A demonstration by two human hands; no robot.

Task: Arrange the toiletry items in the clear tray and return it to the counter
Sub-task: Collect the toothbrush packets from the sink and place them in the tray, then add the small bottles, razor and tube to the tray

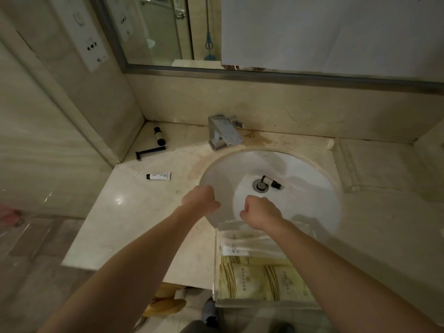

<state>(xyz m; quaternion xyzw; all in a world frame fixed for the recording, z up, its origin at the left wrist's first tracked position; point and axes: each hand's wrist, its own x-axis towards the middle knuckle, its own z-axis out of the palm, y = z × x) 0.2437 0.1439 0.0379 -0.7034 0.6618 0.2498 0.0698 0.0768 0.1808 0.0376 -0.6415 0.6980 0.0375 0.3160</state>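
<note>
Your curled hands hover over a marble bathroom counter [115, 227] with a white sink [300, 171].
Left hand [200, 199] and right hand [260, 211] are fisted, seemingly empty; clear tray [217, 260] of sachets at 6 o'clock; tube [158, 176], razor [150, 151] at 10.

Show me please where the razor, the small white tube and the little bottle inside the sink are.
razor [151, 152]: head view, on the middle of its black handle.
small white tube [159, 176]: head view, on the white body.
little bottle [271, 181]: head view, on its body beside the drain.
</note>
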